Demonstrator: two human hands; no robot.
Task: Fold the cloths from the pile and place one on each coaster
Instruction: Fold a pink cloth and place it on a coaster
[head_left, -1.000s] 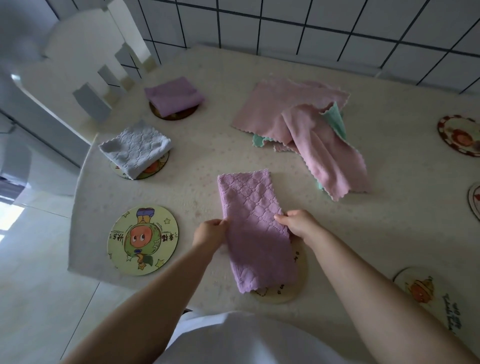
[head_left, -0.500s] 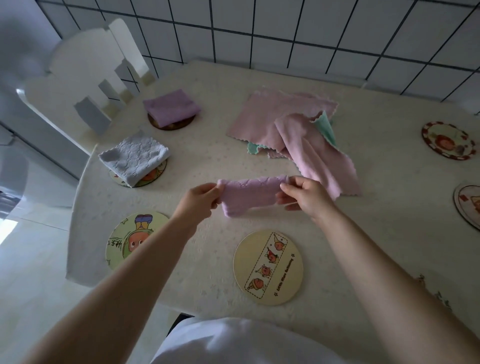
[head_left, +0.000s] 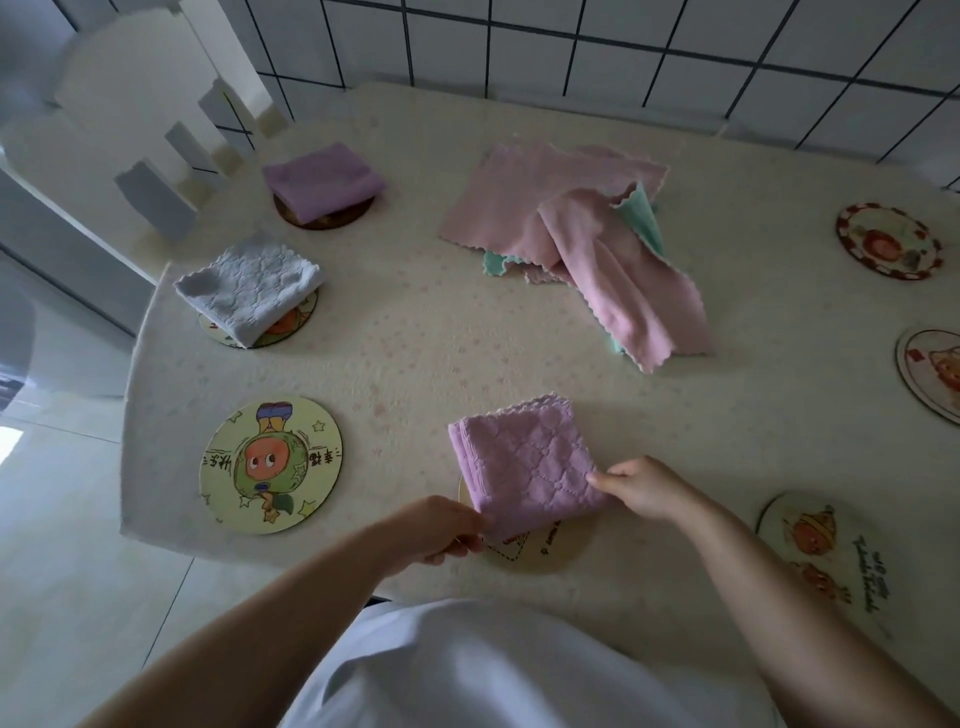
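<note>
Wall: white square tiles with dark grout (head_left: 597, 47), 12 o'clock, behind the table.
Table: cream speckled tabletop (head_left: 415, 332), centre.
Chair: white slatted chair back (head_left: 130, 130), 10 o'clock, against table edge.
Floor: pale glossy floor tiles (head_left: 62, 545), 8 o'clock; bright daylight patch at left edge.

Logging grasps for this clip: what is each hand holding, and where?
Both hold the folded purple cloth: left hand pinches its near left corner, right hand its near right corner.
</note>
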